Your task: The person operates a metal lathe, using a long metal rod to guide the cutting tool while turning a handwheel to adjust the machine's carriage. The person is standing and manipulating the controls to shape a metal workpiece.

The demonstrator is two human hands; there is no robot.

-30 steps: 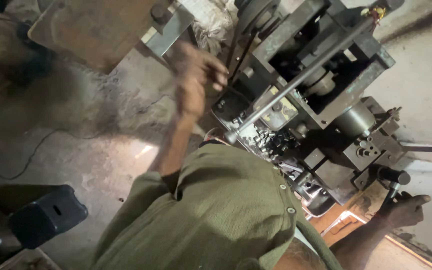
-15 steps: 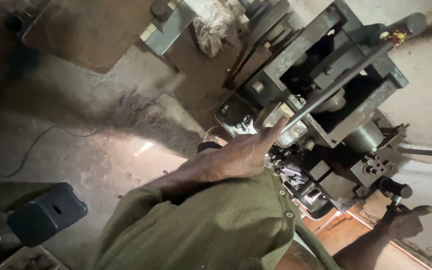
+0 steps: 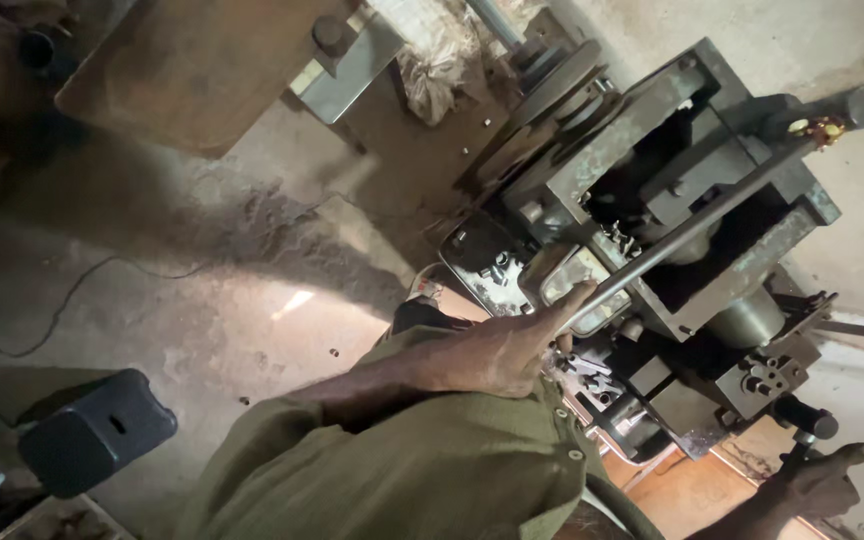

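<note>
A: Where does the long steel rod (image 3: 692, 235) sit?

B: It runs slantwise across the front of the grey-green machine (image 3: 652, 200), from the upper right, where a small red and yellow piece (image 3: 820, 128) hangs by its end, down to the lower left. Its lower end meets the person's left hand (image 3: 497, 350).

A: How does that hand lie?

B: Palm down, with the fingers (image 3: 567, 305) stretched out together; the tips touch the rod's lower end, just beside a small glassy tray (image 3: 577, 280) on the machine. They are not wrapped around anything.

A: And the other hand?

B: The right hand (image 3: 817, 485) is low at the right edge, by a black knob (image 3: 807, 420) on a lever. The thumb sticks out; whether the fingers are closed on the lever cannot be told.

A: What lies around that?

B: Small dark metal parts (image 3: 587, 375) lie in a heap under the left hand. An olive-green shirt (image 3: 432, 470) fills the bottom of the view. On the dusty concrete floor (image 3: 252, 300) lies a thin cable (image 3: 62, 310), and a black block (image 3: 97, 430) stands at the lower left. A rusty brown plate (image 3: 192, 70) hangs over the upper left, with a crumpled pale rag (image 3: 437, 50) beside it.
</note>
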